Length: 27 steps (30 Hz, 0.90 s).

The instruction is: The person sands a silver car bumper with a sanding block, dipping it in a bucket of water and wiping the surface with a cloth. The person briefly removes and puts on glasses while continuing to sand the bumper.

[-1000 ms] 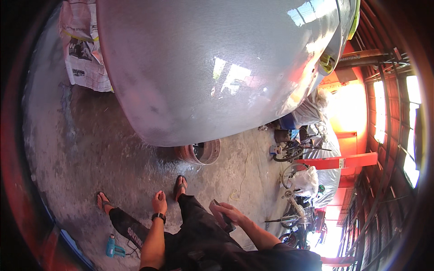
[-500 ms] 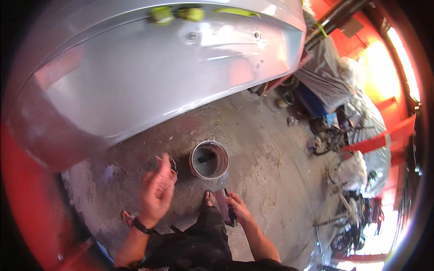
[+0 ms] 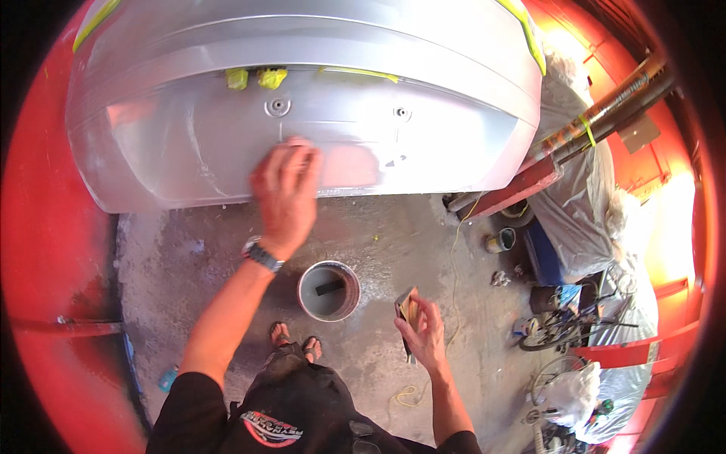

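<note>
My left hand (image 3: 286, 198) reaches forward to the lower part of a silver-grey car panel (image 3: 219, 151). Its fingers are stretched out, slightly blurred, and seem to lie on the surface; I make out nothing in them. On the right, over the floor, my right hand (image 3: 426, 333) grips a dark sanding block (image 3: 407, 316) with a tan side showing. Between the two arms stands a round bucket (image 3: 304, 304) of grey water, with a dark flat strip (image 3: 330, 287) in it.
Crumpled yellow tape (image 3: 272, 78) sticks to the panel above two round holes. A red wall (image 3: 45, 250) rises on the left. To the right are a bicycle (image 3: 560, 333), a covered heap (image 3: 578, 204), a small can (image 3: 501, 240) and a yellow cord (image 3: 408, 395) on the floor.
My left hand has moved forward from above the floor to the panel. My right hand still holds the sanding block, now turned and farther right. The view has shifted, showing more of the car.
</note>
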Available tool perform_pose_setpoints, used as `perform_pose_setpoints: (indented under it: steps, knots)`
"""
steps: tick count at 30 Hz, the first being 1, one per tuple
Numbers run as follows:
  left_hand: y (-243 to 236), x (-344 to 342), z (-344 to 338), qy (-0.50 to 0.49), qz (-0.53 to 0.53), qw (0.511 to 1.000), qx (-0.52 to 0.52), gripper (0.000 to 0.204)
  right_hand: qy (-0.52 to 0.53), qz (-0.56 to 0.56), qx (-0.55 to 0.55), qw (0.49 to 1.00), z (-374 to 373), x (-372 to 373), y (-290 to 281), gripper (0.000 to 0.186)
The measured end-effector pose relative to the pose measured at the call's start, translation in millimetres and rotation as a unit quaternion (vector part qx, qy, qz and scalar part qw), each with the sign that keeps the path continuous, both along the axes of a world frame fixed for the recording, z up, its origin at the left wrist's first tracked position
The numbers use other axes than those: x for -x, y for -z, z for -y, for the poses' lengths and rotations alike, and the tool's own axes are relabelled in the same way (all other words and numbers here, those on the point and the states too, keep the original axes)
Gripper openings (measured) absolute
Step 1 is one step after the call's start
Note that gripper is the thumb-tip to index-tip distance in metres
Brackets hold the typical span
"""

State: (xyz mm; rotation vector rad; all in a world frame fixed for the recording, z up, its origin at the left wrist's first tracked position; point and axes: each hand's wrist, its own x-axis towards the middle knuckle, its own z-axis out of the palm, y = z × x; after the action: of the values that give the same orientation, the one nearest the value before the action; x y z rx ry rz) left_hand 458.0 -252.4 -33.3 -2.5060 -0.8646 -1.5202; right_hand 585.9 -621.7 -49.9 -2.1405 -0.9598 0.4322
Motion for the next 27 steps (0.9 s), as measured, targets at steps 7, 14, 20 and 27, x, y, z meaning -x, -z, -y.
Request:
perform_pose_setpoints:
  steps: [7,14,20,27]
  knots:
    - [22,-150,72,0.162,0.009,0.984,0.067,0.054,-0.173,0.277,-0.053,0.944,-82,-57,-98,0.077]
    - [122,-154,143,0.188,0.115,0.943,0.250,0.019,-0.347,0.469,-0.108,0.805,-205,-139,-98,0.078]
    - [195,-164,175,-0.007,0.351,0.834,0.427,0.032,-0.455,0.554,-0.181,0.673,-277,-156,-86,0.076]
    - [125,-196,144,0.204,0.722,0.503,0.430,0.023,-0.519,0.568,-0.159,0.619,-275,-174,-105,0.076]
